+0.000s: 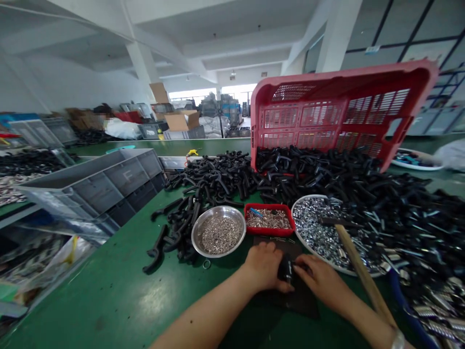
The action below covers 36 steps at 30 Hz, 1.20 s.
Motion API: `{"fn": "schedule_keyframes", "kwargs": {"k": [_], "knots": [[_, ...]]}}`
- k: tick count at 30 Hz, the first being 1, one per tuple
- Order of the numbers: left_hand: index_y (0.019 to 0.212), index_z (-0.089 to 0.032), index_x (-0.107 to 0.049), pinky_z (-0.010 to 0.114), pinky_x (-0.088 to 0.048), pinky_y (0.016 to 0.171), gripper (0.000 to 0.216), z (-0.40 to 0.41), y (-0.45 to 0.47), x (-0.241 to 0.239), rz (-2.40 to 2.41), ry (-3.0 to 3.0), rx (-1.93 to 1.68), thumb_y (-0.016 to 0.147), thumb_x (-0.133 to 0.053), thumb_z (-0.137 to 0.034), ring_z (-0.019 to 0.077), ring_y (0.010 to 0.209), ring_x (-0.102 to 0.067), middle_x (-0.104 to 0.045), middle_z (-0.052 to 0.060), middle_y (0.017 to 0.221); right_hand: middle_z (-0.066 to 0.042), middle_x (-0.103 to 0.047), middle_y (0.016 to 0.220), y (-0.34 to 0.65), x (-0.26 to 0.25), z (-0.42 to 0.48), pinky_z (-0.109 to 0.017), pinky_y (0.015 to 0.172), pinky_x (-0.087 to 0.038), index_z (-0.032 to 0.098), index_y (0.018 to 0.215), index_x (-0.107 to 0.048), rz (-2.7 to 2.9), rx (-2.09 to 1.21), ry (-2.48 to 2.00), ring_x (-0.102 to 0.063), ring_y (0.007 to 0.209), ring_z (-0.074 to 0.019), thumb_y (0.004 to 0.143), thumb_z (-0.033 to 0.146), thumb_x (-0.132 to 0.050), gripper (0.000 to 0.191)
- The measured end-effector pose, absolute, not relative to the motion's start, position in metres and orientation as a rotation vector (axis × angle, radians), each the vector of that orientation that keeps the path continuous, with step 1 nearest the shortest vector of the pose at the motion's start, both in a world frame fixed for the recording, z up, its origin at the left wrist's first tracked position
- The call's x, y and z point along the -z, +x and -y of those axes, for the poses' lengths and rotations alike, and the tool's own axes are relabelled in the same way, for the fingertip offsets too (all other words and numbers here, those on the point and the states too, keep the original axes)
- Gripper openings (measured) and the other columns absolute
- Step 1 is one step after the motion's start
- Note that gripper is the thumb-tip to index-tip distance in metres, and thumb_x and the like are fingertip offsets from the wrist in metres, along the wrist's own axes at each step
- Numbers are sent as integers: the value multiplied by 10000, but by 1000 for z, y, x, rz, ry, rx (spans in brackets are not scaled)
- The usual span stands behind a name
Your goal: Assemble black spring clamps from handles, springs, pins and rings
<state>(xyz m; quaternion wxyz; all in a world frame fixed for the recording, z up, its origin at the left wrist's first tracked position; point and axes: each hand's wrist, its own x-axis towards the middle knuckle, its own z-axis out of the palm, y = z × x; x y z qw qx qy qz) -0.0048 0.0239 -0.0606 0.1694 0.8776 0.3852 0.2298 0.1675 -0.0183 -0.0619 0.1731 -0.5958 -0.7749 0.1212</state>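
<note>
Over a dark mat (303, 303) on the green table, my left hand (267, 266) is closed around a small black part (286, 269) with a shiny metal piece on it. My right hand (316, 276) has its fingertips pinched at the right side of this part; anything small between them is hidden. Just beyond the hands stand a metal bowl (194, 236) of tiny metal pieces and a red tray (269, 231) of small pins with a blue item in it. A hammer (358, 266) with a wooden handle lies across a white dish (307, 245) of shiny metal parts, close to my right forearm.
Black handle-like parts (225, 179) are heaped across the back, spilling from a tipped red crate (432, 77). Grey bins (109, 186) stand at the left. Metal springs (441, 315) and a blue rim (403, 300) are at the lower right. A person (119, 127) is far off.
</note>
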Motion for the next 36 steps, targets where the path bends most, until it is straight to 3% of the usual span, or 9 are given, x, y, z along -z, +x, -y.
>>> {"fn": "schedule_keyframes", "kwargs": {"k": [3,5,7,9,14,18,24,32,36], "knots": [[820,-195,-626,416,-386,737,579,-30,-6,57,-1071,2641,-621,369,-768,-530,345,846,-516,-568,140,854,-76,-640,791,172,64,27,-341,691,-493,177,815,-611,2182,-150,-1819,-621,752,-204,816,269,-431,203],[860,-204,-636,402,-392,743,613,-44,-9,49,-1011,2681,-531,406,-716,-607,329,856,-521,-577,133,892,-97,-643,862,188,61,35,-386,696,-494,182,878,-617,2142,38,-1899,-622,792,-242,807,330,-438,243],[916,-228,-635,364,-398,752,528,-67,-11,39,-1103,2636,-447,552,-640,-611,291,875,-535,-586,111,935,-111,-642,902,214,59,46,-421,671,-496,190,935,-610,2021,220,-2023,-626,783,-271,809,400,-412,316],[906,-223,-644,360,-395,772,328,-95,-11,31,-1472,2501,-317,725,-559,-482,277,907,-544,-600,106,938,-110,-649,868,241,59,57,-440,664,-497,199,920,-611,1903,300,-2137,-634,739,-277,814,453,-375,362],[709,-235,-669,316,-408,746,104,-145,-1,28,-1586,2394,-149,615,-702,-264,244,850,-578,-648,49,818,-101,-648,883,270,71,78,-412,661,-518,208,890,-610,1813,206,-2180,-646,724,-257,811,498,-351,397],[753,-260,-663,278,-400,742,86,-146,-1,39,-1605,2369,-201,684,-644,-309,202,859,-575,-654,17,858,-103,-628,925,264,76,80,-390,601,-523,201,950,-590,1712,197,-2200,-644,689,-244,823,489,-329,409],[716,-198,-623,294,-390,716,126,-142,-13,41,-1670,2266,-361,696,-634,-321,220,833,-571,-642,59,782,-126,-602,966,263,79,75,-390,645,-516,171,987,-565,1703,173,-2193,-636,736,-248,831,465,-337,404],[918,-140,-567,218,-394,500,252,-104,-3,40,-1346,2033,-495,782,-507,-344,111,489,-518,-585,2,604,-119,-607,1003,263,86,78,-395,718,-507,163,1085,-520,1705,119,-2164,-623,830,-251,838,458,-335,427],[982,-214,-594,241,-418,651,232,-68,3,43,-957,2100,-611,791,-462,-209,131,672,-571,-630,18,801,-133,-610,1040,261,88,79,-407,716,-507,142,1147,-484,1712,99,-2196,-627,832,-259,848,438,-323,450]]}}
